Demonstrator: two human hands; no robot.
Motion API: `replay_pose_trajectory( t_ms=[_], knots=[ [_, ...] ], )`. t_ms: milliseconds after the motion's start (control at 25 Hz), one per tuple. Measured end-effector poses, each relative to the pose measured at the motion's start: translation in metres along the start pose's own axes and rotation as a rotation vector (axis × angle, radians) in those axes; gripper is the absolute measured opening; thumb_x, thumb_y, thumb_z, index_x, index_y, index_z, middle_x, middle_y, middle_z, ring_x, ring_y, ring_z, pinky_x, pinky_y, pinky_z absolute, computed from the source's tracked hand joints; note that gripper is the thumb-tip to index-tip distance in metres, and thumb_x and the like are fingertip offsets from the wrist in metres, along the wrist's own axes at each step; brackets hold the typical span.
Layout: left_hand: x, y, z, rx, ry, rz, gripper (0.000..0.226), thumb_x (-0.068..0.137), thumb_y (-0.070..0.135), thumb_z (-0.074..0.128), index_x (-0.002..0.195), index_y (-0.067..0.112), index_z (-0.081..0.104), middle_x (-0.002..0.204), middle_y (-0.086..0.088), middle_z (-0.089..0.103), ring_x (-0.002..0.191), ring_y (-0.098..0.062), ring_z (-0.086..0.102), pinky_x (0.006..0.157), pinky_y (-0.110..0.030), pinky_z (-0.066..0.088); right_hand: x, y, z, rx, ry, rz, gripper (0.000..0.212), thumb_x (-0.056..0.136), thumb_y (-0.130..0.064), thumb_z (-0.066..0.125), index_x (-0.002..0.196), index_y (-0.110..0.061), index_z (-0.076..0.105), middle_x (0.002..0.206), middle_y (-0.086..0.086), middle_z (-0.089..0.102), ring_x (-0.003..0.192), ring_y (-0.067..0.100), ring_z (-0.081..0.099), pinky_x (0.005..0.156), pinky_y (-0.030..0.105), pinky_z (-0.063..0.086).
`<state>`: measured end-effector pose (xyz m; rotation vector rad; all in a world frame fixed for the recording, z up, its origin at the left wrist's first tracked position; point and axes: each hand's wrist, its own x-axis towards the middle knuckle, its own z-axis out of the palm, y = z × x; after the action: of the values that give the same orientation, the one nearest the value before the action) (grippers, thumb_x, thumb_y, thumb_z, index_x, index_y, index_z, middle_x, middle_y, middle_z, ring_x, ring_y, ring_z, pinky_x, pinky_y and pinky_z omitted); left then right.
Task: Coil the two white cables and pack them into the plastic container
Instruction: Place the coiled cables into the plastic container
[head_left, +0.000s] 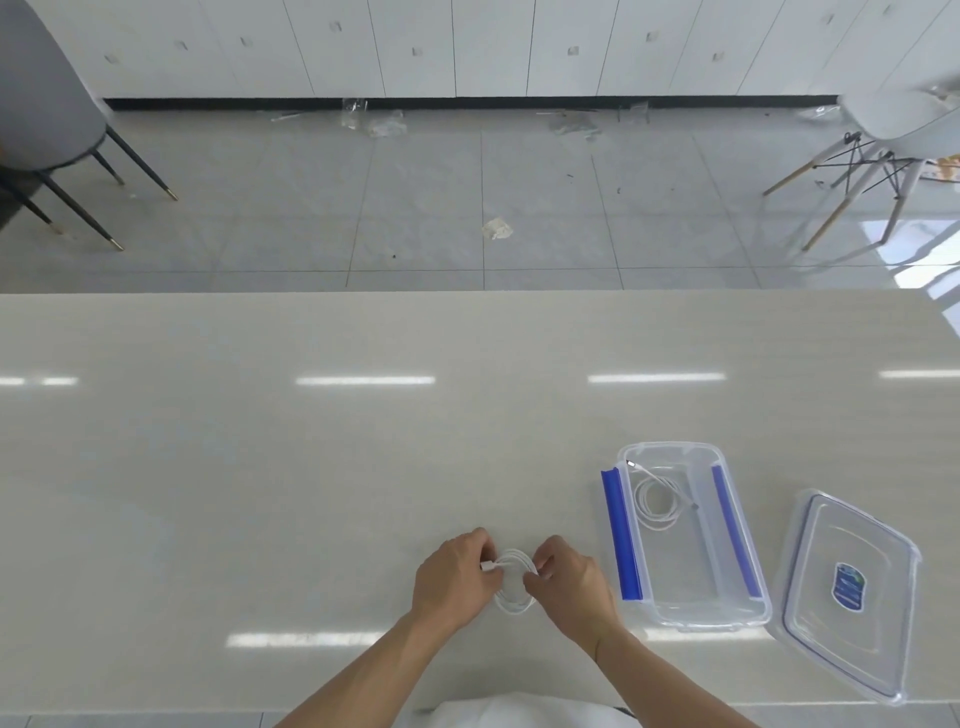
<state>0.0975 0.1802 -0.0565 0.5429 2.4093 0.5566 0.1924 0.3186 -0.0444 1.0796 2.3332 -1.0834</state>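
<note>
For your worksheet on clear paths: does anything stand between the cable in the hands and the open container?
Nothing visible does. The cable is held left of the container, bare table lies between, and the lid lies off, on its far right.

A pale glossy table (260, 467) carries a clear container (691, 613) and its lid (852, 623).

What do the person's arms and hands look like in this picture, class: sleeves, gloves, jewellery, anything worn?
Both the left hand and the right hand are bare: no gloves, and no rings, watch or bands that show. The forearms are uncovered up to the frame's bottom edge, so no sleeves appear. A bit of white clothing shows between the arms at the bottom.
</note>
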Motion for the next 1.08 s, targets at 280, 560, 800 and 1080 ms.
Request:
replay_pose_trajectory(
  t_ms=[280, 560, 800, 1080],
  knots=[
    [0.007, -0.002, -0.007, -0.343, -0.11, -0.019, 0.014, 0.072, 0.036, 0.071, 0.077, 0.029, 0.06, 0.063, 0.014, 0.058, 0.053, -0.001, 0.049, 0.052, -0.016, 0.036, 0.002, -0.004, -0.016, 0.146, 0.062, 0.006, 0.012, 0.081, -0.025, 0.073, 0.089, -0.021, 0.066, 0.083, -0.008, 0.066, 0.07, 0.008, 0.06, 0.061, 0.021, 0.047],
    [0.01, 0.01, -0.017, -0.723, -0.278, -0.038, 0.018, 0.077, 0.014, 0.078, 0.085, 0.012, 0.062, 0.069, 0.007, 0.071, 0.059, -0.009, 0.061, 0.057, -0.024, 0.05, -0.003, 0.002, -0.036, 0.264, 0.078, 0.038, 0.01, 0.077, -0.028, 0.075, 0.082, -0.025, 0.067, 0.082, -0.008, 0.071, 0.063, 0.012, 0.063, 0.067, 0.033, 0.057],
    [0.016, 0.05, -0.032, -0.845, -0.272, 0.01, 0.028, 0.078, 0.028, 0.071, 0.095, 0.008, 0.06, 0.088, -0.008, 0.078, 0.074, -0.018, 0.07, 0.066, -0.03, 0.055, 0.003, 0.007, -0.078, 0.338, 0.128, -0.021, 0.008, 0.078, -0.019, 0.076, 0.082, -0.018, 0.069, 0.081, -0.001, 0.072, 0.06, 0.014, 0.061, 0.065, 0.04, 0.059],
    [0.02, 0.116, -0.025, -0.815, -0.224, 0.041, 0.012, 0.085, 0.011, 0.071, 0.09, 0.002, 0.064, 0.085, -0.009, 0.078, 0.075, -0.018, 0.07, 0.075, -0.034, 0.058, 0.004, 0.038, -0.136, 0.38, 0.184, -0.127, 0.009, 0.081, -0.018, 0.078, 0.079, -0.02, 0.07, 0.083, -0.002, 0.072, 0.062, 0.007, 0.064, 0.054, 0.016, 0.054]
  ],
)
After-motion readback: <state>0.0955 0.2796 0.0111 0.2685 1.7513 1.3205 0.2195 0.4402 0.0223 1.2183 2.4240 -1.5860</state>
